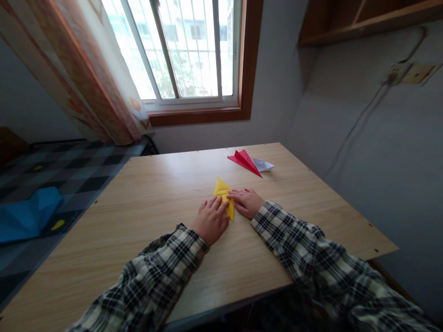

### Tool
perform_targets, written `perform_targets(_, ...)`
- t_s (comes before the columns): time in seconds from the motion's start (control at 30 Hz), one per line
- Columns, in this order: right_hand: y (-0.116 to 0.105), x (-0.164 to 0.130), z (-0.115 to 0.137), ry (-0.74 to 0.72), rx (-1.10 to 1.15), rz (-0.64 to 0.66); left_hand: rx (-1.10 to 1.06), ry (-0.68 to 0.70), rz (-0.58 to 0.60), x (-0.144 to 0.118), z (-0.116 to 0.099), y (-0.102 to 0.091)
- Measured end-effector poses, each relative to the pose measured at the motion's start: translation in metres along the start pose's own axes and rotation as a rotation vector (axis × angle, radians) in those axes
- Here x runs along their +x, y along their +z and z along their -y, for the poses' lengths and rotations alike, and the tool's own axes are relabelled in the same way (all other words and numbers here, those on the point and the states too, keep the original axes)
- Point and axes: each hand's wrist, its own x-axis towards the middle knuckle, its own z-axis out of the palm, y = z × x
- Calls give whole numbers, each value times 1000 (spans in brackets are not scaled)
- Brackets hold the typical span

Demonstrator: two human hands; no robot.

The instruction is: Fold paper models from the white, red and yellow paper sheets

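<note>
A folded piece of yellow paper (220, 186) lies on the wooden table (166, 193), with one pointed corner towards the window and another towards me. My left hand (212, 219) rests on its near left part, fingers stretched out over it. From the right, my right hand (246, 202) reaches across with its fingertips on the paper's right edge. Both hands lie fairly flat, and their fingers cover part of the creases. Plaid sleeves reach down to both wrists.
Beyond my hands, a red paper plane (245, 162) lies beside a white paper boat (263, 165). Blue folded paper (31, 212) sits on the checked cloth (93, 166) at left. A wall (363, 152) borders the right, and a window (194, 55) is ahead.
</note>
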Motion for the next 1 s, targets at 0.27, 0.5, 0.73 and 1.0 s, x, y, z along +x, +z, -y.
perform_targets(0.27, -1, 2, -17, -118, 83, -101, -26, -19, -21, -2, 8, 1)
perform_targets(0.5, 4, 3, -23, -118, 141, -192, 35, 18, -102, -2, 9, 3)
perform_targets(0.73, 1, 6, -12, -41, 25, -188, 66, 45, -58, 0, 5, -3)
perform_targets(1.0, 0, 5, -8, 85, -56, -175, -15, -39, 77, 3, 13, 0)
